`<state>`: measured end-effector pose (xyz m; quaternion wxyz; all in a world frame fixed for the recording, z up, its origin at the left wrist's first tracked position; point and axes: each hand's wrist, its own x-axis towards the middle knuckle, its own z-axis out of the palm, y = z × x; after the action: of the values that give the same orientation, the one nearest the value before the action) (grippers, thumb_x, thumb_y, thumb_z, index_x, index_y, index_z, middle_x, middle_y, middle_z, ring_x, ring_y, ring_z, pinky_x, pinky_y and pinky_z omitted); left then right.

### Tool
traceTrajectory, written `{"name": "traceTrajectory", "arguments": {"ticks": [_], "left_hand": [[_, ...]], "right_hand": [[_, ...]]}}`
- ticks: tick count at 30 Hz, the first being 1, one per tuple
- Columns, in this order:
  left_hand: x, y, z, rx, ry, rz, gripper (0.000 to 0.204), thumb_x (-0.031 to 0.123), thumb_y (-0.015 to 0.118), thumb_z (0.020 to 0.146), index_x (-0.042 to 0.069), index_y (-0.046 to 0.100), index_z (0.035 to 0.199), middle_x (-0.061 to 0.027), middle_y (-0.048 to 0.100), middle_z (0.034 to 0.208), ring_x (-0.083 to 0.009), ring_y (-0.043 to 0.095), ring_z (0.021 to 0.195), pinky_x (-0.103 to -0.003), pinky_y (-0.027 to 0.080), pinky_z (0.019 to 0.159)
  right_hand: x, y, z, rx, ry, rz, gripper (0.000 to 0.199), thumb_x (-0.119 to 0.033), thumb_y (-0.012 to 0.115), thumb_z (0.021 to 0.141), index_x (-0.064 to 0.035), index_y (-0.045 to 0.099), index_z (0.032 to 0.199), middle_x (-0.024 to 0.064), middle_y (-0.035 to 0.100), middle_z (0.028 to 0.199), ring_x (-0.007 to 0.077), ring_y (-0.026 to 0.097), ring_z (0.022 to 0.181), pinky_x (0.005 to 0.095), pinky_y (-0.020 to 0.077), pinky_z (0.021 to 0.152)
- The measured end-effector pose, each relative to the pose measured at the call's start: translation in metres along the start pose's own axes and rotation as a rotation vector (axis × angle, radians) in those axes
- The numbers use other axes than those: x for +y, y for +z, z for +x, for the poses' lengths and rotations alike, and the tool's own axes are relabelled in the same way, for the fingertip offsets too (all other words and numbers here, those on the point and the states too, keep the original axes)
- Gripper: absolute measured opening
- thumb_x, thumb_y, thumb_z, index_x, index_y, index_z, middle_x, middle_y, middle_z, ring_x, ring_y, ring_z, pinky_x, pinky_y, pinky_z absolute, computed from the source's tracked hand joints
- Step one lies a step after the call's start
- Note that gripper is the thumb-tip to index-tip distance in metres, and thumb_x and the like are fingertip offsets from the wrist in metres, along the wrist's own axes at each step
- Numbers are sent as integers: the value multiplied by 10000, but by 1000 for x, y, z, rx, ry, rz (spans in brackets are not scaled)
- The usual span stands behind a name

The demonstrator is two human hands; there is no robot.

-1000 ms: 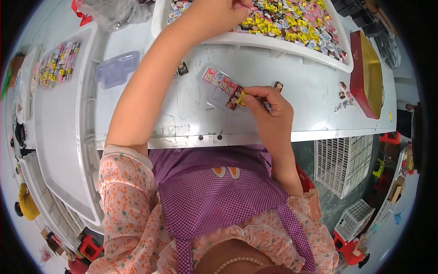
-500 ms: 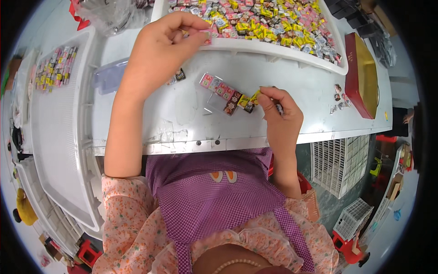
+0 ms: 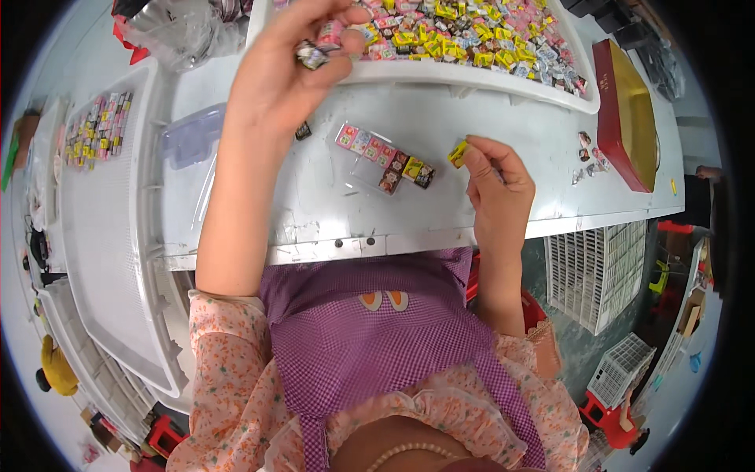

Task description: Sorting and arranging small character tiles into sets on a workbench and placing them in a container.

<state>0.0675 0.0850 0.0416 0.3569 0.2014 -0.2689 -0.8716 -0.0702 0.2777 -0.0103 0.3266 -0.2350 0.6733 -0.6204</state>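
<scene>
My left hand [image 3: 275, 90] is raised at the near edge of the white candy tray [image 3: 464, 88], its fingers curled around small wrapped candies [image 3: 313, 55], a pink one and a dark one among them. Between the thumb and forefinger of my right hand [image 3: 501, 182] is a yellow wrapped candy [image 3: 457, 155]. Left of that hand, a small clear plastic box [image 3: 366, 175] lies on the table. Pink and brown candies [image 3: 376, 148] stand in rows in it, and a yellow-and-black piece [image 3: 418, 171] sits at its right end.
A dark candy [image 3: 303, 131] and a bluish clear plastic tray [image 3: 193, 138] lie left of the box. Further left, a long white tray [image 3: 102, 259] holds several filled packs [image 3: 98, 130]. At right are loose candies [image 3: 586, 161], a red box [image 3: 621, 118] and, below table level, a crate [image 3: 594, 275].
My left hand has drawn back and turned, so the candies in it now show. My right hand has moved right, away from the clear box, still pinching the yellow candy.
</scene>
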Motion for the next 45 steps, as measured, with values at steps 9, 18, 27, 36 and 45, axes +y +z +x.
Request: {"name": "traceTrajectory", "arguments": {"ticks": [9, 18, 27, 36, 45], "left_hand": [[-29, -3, 74, -434, 320, 1723, 242, 122, 662, 784, -12, 631, 983, -47, 569, 718, -106, 473, 618, -260, 418, 589], [-24, -4, 84, -490, 344, 1738, 128, 84, 581, 802, 34, 643, 902, -105, 647, 791, -219, 616, 739, -334, 477, 665], [-5, -3, 68, -337, 233, 1843, 160, 46, 637, 787, -8, 625, 937, -85, 615, 836, -173, 582, 769, -287, 475, 696], [-29, 13, 74, -456, 335, 2320, 240, 103, 606, 776, 94, 647, 1013, -117, 616, 965, -308, 608, 888, -402, 489, 779], [-32, 15, 73, -406, 270, 2141, 322, 57, 618, 759, 98, 598, 1078, -137, 653, 936, -303, 623, 879, -402, 491, 758]], "right_hand": [[-7, -3, 1, 23, 26, 122, 206, -105, 609, 879, 6, 613, 1053, -35, 503, 654, 13, 366, 501, 160, 246, 427], [10, -23, 19, -141, 245, 741, 298, -127, 526, 927, 13, 530, 1190, 47, 561, 863, 110, 498, 721, 202, 377, 584], [22, -17, 22, -56, 132, 645, 300, -123, 526, 929, -13, 531, 1208, 55, 580, 909, 108, 515, 741, 222, 413, 639], [33, -22, 25, -64, 5, 542, 246, -113, 508, 940, -8, 557, 1156, 48, 591, 840, 113, 542, 699, 247, 441, 613], [31, -20, 25, -83, 4, 474, 248, -115, 497, 943, 12, 550, 1149, 54, 588, 835, 108, 527, 688, 239, 431, 615]]}}
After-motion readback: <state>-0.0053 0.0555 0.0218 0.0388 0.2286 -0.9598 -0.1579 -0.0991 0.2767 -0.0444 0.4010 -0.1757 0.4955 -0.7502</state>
